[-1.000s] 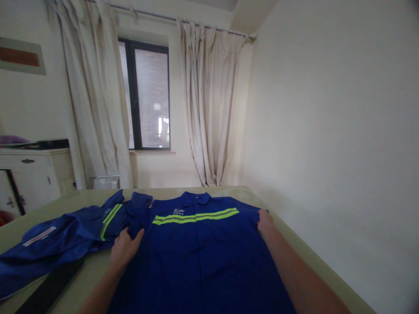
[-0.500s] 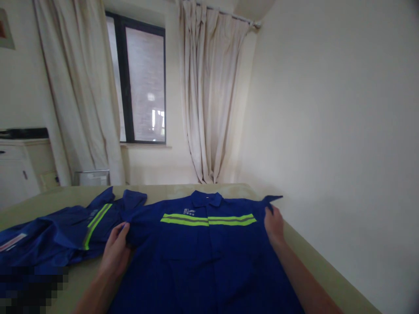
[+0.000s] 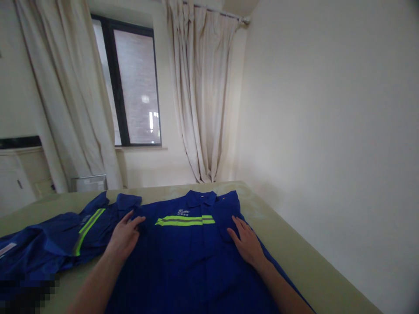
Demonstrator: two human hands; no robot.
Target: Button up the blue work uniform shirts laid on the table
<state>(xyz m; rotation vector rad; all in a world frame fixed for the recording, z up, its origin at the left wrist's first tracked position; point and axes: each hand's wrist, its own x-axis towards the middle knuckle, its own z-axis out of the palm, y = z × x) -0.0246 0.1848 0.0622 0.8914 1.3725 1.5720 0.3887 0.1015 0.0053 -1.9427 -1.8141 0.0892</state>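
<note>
A blue work jacket [image 3: 183,253] with a collar, a white chest print and a yellow-green reflective stripe lies front up before me. Its right-hand side is folded inward over the chest, covering part of the stripe. My right hand [image 3: 247,242] rests on this folded part, fingers spread. At the jacket's left shoulder is my left hand [image 3: 124,235], its finger and thumb apart and touching the cloth. A second blue garment [image 3: 42,235] with a similar stripe lies crumpled to the left.
Both garments lie on a greenish-covered surface [image 3: 278,231]. A white wall [image 3: 327,131] runs along the right. Behind stand a window [image 3: 137,87], beige curtains [image 3: 203,87] and a white cabinet [image 3: 16,174] at the far left.
The jacket's right-hand sleeve, held out by my right hand before, is now folded inward over the chest. Both hands have loosened their grip on the sleeves. The view has shifted slightly right.
</note>
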